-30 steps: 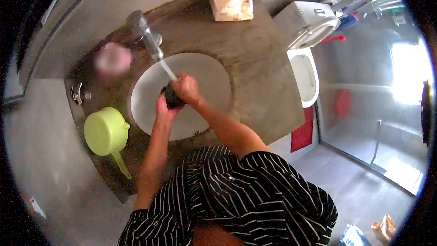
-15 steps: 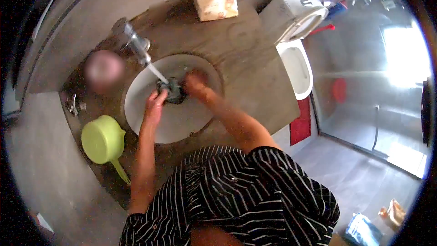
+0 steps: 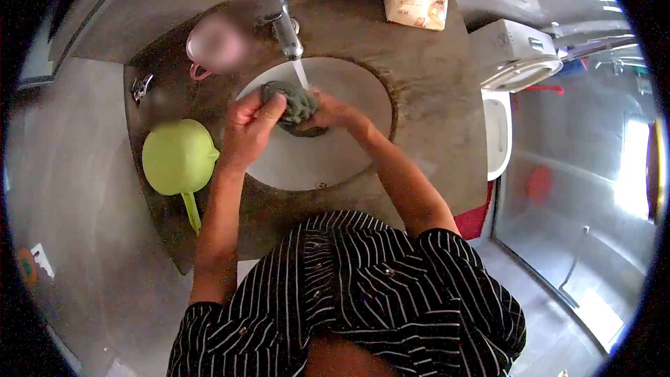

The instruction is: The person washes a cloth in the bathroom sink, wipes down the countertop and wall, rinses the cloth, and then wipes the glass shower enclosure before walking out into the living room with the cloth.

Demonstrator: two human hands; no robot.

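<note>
A wet, dark grey-green cloth [image 3: 294, 105] is bunched up between my two hands above the white oval sink [image 3: 307, 167]. My left hand [image 3: 252, 120] grips its left side, thumb on top. On the other side my right hand [image 3: 331, 112] has its fingers closed on the cloth, the fingertips partly hidden behind it. Water runs from the metal faucet [image 3: 283, 24] in a stream that falls just by the cloth and my right fingers.
A light green dipper [image 3: 180, 157] lies at the counter's left, its handle toward me. Behind it are a pink mug [image 3: 216, 45] and a small dark metallic object [image 3: 142, 89]. A tissue pack [image 3: 415, 3] stands at the back. A toilet [image 3: 497, 132] is to the right.
Both hands have raised the cloth, and it now shows larger. My right hand has come in against it. The view has shifted, so the counter things appear farther right.
</note>
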